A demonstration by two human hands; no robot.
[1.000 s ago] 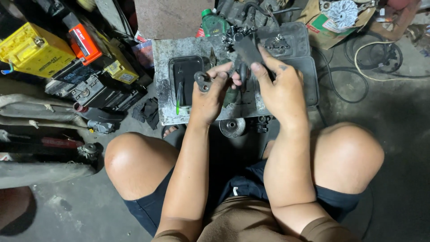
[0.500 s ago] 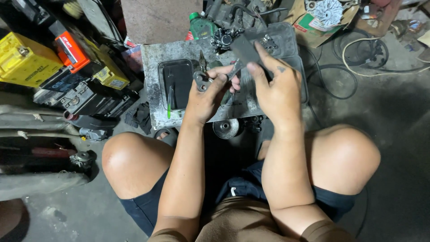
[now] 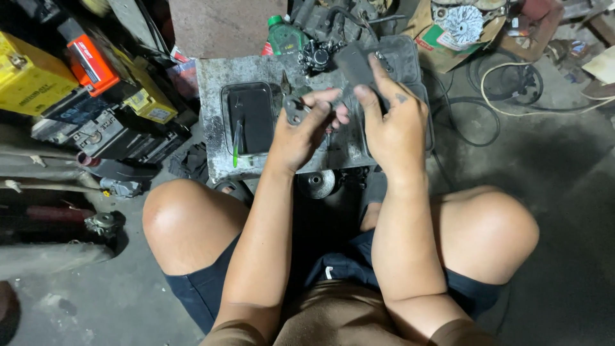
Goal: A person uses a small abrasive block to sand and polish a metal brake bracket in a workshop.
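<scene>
My left hand (image 3: 302,131) is closed on a small round grey metal part (image 3: 294,110) held above a low, grimy metal work stand (image 3: 214,115). My right hand (image 3: 394,122) grips a flat dark grey pad-like piece (image 3: 353,64), lifted over the stand's right side. Both hands are close together, fingers almost touching. I sit low with my knees spread either side of the stand.
A black tray (image 3: 253,118) with a green-handled tool (image 3: 237,147) lies on the stand's left. Behind it are a green bottle (image 3: 282,35) and a dark engine part (image 3: 317,56). Yellow and orange batteries (image 3: 32,77) stack at left. Cables (image 3: 512,90) and a cardboard box (image 3: 448,38) lie at right.
My hands have stayed together over the stand, fingers shifting slightly on the two parts. The view has drifted a little.
</scene>
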